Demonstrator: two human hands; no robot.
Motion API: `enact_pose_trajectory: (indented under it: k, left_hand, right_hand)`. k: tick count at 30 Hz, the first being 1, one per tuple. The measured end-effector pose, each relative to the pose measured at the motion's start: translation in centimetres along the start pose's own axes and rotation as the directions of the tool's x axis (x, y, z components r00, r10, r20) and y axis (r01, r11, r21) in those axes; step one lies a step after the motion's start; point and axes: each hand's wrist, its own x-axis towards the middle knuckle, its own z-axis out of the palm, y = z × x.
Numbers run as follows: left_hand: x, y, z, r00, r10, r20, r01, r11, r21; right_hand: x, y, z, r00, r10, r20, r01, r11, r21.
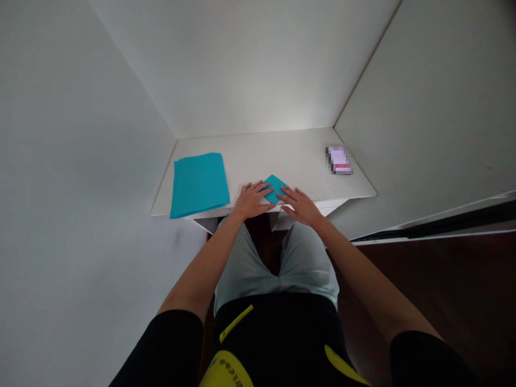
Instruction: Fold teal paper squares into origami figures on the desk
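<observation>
A small folded piece of turquoise paper (274, 188) lies like a diamond near the front edge of the white table (258, 153). My left hand (253, 200) rests with spread fingers on its left side. On its right side lie the fingertips of my right hand (299, 205), also spread. Both hands press flat from above and grip nothing. The middle of the paper shows between them.
A stack of large turquoise sheets (199, 183) lies at the table's left, slightly over the front edge. A blurred phone-like object (339, 160) is at the right. White walls enclose the table at the back and both sides.
</observation>
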Motion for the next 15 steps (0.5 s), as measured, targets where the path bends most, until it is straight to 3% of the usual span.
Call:
enact_pose_trajectory:
  k: [8, 15]
  left_hand:
    - [0.04, 0.06, -0.22, 0.999, -0.032, 0.014, 0.032, 0.999, -0.022]
    - [0.05, 0.05, -0.24, 0.999, -0.032, 0.005, 0.032, 0.999, -0.032]
  right_hand:
    - [-0.48, -0.88, -0.14, 1.000, 0.019, -0.019, -0.019, 1.000, -0.001]
    - [-0.57, -0.27, -0.42, 1.000, -0.010, -0.012, 0.011, 0.999, 0.039]
